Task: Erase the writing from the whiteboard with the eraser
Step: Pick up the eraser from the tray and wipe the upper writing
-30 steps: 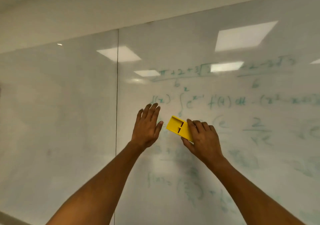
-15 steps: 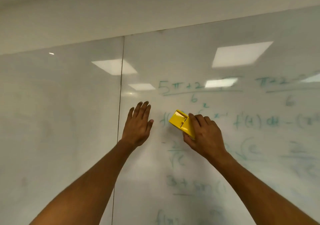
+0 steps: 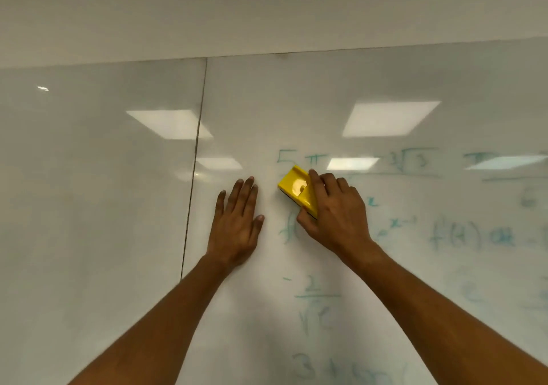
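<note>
A glossy whiteboard [image 3: 385, 82] fills the wall in front of me, with faint green maths writing [image 3: 456, 238] across its right part. My right hand [image 3: 338, 215] grips a yellow eraser [image 3: 296, 187] and presses it flat on the board just below the top line of writing, near the "5π". My left hand [image 3: 237, 224] lies flat on the board with fingers spread, left of the eraser, holding nothing.
A vertical seam [image 3: 194, 171] joins a second board panel [image 3: 89, 206] on the left, which bears no clear writing. The bare wall [image 3: 267, 8] runs above the board's top edge. Ceiling lights [image 3: 388, 117] reflect in the surface.
The eraser and my right hand have moved up the board, from the middle line of writing to the top line. The view has tilted up, so the writing sits lower in frame. Left hand stays flat.
</note>
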